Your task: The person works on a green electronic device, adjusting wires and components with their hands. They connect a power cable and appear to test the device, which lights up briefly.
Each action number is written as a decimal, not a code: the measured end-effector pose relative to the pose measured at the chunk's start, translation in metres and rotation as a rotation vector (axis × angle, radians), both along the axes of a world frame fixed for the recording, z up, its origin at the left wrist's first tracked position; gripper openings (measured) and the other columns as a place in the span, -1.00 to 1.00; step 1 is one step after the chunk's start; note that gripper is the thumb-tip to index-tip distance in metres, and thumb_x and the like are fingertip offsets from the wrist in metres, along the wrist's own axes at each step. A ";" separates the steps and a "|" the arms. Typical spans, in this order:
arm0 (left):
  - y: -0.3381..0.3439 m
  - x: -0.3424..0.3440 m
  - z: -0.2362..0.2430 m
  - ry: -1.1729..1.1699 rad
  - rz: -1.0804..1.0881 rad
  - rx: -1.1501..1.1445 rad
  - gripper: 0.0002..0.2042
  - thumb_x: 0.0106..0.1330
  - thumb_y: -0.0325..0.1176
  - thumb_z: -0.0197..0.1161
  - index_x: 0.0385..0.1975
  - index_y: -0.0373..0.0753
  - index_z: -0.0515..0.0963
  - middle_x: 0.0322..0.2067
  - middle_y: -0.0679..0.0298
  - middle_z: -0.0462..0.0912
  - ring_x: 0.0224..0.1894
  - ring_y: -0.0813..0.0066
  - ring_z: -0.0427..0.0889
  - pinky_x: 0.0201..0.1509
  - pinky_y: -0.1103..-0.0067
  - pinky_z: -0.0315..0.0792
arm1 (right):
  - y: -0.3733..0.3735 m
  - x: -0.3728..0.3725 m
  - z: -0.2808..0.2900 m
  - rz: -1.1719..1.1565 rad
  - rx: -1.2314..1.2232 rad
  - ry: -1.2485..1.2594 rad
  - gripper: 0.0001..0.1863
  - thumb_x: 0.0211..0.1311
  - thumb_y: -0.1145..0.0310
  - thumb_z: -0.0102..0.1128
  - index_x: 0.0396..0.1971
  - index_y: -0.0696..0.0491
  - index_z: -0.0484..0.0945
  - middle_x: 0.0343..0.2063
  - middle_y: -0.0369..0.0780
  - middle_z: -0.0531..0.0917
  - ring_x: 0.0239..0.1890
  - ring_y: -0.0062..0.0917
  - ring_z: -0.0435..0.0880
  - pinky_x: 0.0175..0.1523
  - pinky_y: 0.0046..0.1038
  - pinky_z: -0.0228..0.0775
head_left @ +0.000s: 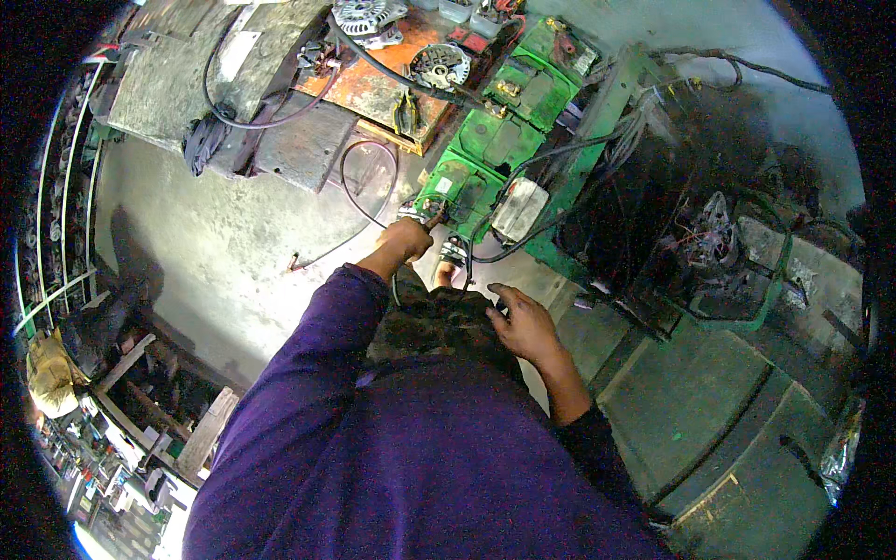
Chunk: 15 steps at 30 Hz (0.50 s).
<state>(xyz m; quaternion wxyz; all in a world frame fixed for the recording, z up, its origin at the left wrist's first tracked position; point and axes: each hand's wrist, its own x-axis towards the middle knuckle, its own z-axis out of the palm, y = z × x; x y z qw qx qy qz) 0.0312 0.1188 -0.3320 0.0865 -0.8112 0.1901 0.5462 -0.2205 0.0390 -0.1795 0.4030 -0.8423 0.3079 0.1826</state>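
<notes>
My left hand (411, 238) reaches to the near end of a row of green batteries (469, 187). Its fingers are closed beside the nearest battery's terminal, and what they grip, if anything, is too small to make out. A dark cable (369, 213) loops across the floor close to that hand. To the right, my right hand (525, 322) hovers beside my thigh, fingers loosely curled and apart. A small dark patch shows between its thumb and forefinger; I cannot tell what it is. Nearest to it, a pale box-shaped block (520, 210) rests against the batteries.
An orange-topped wooden bench (383, 89) carries pliers (406, 114) and alternator parts (441, 67). A green metal frame (597, 140) with hanging cables stands right of the batteries. Farther right lies a machine part with exposed wires (711, 238). Shelving (65, 187) lines the left side.
</notes>
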 end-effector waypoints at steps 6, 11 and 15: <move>-0.011 0.003 0.028 -0.040 -0.010 -0.013 -0.56 0.08 -0.19 0.26 -0.03 -0.24 0.63 0.02 0.03 0.65 0.07 0.10 0.65 0.10 0.31 0.52 | -0.010 -0.010 0.002 -0.002 -0.066 -0.027 -0.57 0.28 0.27 0.19 0.12 0.06 0.47 -0.03 -0.06 0.62 -0.12 -0.19 0.66 0.04 -0.24 0.48; -0.003 0.028 0.055 -0.112 -0.066 0.022 -0.56 0.18 -0.10 0.27 -0.02 -0.25 0.62 0.03 0.05 0.65 0.06 0.13 0.66 0.09 0.30 0.53 | -0.015 -0.008 0.007 -0.004 0.021 0.028 -0.55 0.28 0.20 0.14 0.12 0.08 0.46 -0.01 -0.04 0.61 0.04 -0.12 0.59 0.16 -0.19 0.43; 0.009 0.049 0.064 -0.207 -0.105 -0.021 -0.63 0.22 -0.12 0.25 -0.13 -0.28 0.66 -0.08 0.03 0.69 -0.02 0.09 0.69 0.02 0.30 0.56 | -0.015 -0.007 0.005 -0.009 0.034 0.021 -0.55 0.28 0.20 0.14 0.11 0.08 0.46 -0.01 -0.03 0.60 0.03 -0.11 0.59 0.15 -0.18 0.43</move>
